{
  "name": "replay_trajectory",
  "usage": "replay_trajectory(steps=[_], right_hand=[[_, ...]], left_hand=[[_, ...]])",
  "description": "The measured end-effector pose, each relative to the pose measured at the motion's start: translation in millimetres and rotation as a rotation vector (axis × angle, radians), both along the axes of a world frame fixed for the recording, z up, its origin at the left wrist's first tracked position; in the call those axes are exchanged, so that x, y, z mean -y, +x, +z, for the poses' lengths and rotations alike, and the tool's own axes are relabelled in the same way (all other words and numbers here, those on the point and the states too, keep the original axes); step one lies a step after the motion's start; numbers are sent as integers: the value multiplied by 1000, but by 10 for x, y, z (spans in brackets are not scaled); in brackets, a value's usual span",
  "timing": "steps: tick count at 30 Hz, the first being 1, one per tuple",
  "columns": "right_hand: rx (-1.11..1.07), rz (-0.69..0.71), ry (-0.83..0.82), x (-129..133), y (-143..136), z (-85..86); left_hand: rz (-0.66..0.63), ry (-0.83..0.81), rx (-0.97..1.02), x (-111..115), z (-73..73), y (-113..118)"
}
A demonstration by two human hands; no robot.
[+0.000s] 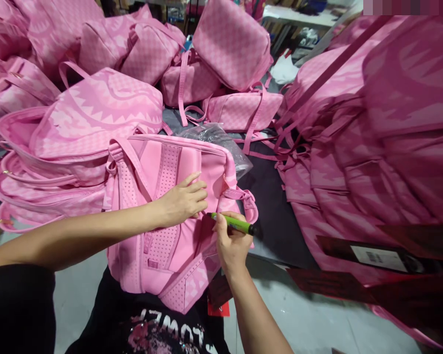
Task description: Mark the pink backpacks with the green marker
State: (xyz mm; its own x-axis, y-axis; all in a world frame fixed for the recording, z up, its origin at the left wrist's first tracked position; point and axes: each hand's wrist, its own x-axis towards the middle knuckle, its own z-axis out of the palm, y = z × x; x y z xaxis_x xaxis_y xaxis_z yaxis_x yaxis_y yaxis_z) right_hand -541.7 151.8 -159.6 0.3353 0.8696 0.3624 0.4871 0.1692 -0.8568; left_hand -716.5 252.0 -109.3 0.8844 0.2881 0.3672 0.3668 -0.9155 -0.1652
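A pink backpack [162, 196] lies in front of me with its padded, dotted back panel and straps facing up. My right hand [233, 241] is closed round a green marker [238, 224], whose dark tip points left at the bag's inner pink fabric. Just left of the tip, my left hand [184, 199] rests on the bag with its fingers bent against the fabric; what they grip, if anything, is hidden. Behind the backpack lies a clear plastic bag [225, 142].
Pink patterned backpacks [99, 108] are piled at the left and back. More stand in a row of pink bags [354, 147] at the right, with dark tags [376, 258] hanging. Below the dark tabletop [276, 216] is a pale tiled floor [280, 305].
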Motion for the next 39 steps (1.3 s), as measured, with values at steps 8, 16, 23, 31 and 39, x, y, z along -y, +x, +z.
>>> replay_trajectory(steps=[8, 16, 23, 31, 39], right_hand=[[49, 19, -12, -25, -26, 125], [-264, 152, 278, 313, -24, 835], [-45, 405, 518, 351, 386, 1683], [562, 569, 439, 181, 331, 604], [619, 445, 501, -7, -124, 460]], left_hand=[[-20, 68, -84, -17, 149, 58], [67, 140, -83, 462, 1104, -72], [372, -21, 144, 1186, 1486, 3], [346, -320, -35, 806, 288, -243], [577, -225, 99, 402, 688, -304]])
